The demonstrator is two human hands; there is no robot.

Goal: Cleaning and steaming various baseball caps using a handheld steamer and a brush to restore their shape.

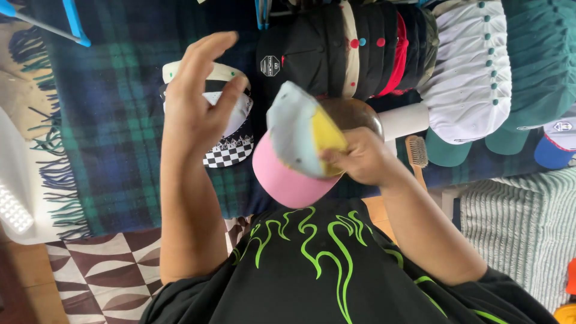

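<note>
— Left side?
— I log the left hand [201, 99] spread wide, holding nothing, over the checkered cap [231, 141].
— Right?
— The right hand [360, 159] pinches the pink-brimmed cap [294, 147], which sits at its nine o'clock.

Bare plaid blanket [114, 120] lies open left of the checkered cap [231, 141]; stacked caps [360, 48] crowd the top.

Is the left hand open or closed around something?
Open. The left hand is raised with fingers spread, holding nothing, while the right hand grips the pink-brimmed cap.
</note>
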